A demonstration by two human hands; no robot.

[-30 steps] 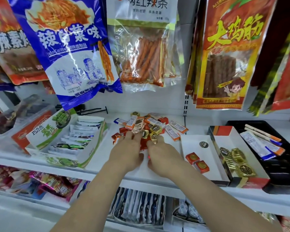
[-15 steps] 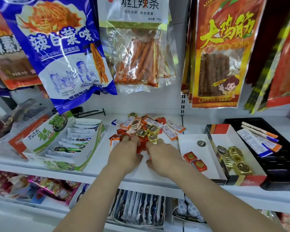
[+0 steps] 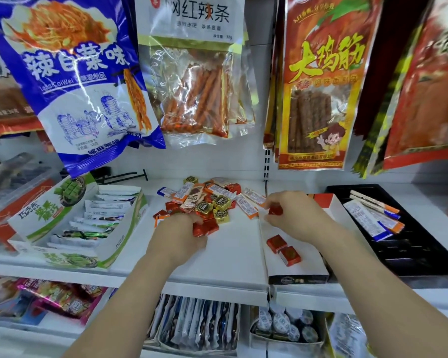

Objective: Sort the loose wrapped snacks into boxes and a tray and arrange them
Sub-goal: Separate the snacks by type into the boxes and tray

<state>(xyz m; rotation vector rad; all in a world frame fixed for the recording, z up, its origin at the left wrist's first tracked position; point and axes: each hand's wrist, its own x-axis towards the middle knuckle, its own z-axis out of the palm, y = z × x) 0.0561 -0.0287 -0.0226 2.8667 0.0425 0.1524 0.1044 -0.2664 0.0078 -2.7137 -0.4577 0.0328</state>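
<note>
A heap of loose wrapped snacks lies mid-shelf: red squares, gold squares, orange-and-white bars. My left hand rests at the heap's near edge, its fingers curled on red squares. My right hand pinches one red square above the white box. That box holds two red squares. Behind my right hand stands a second box, mostly hidden. The black tray at the right holds several long white-and-orange bars.
A green-and-white display box of wrapped packets stands at the left. Large snack bags hang above the shelf's back. The shelf edge runs below my wrists, with a lower shelf of packets underneath.
My right hand has left the heap and moved right over the white box with a red square. My left hand stays at the heap's near edge.
</note>
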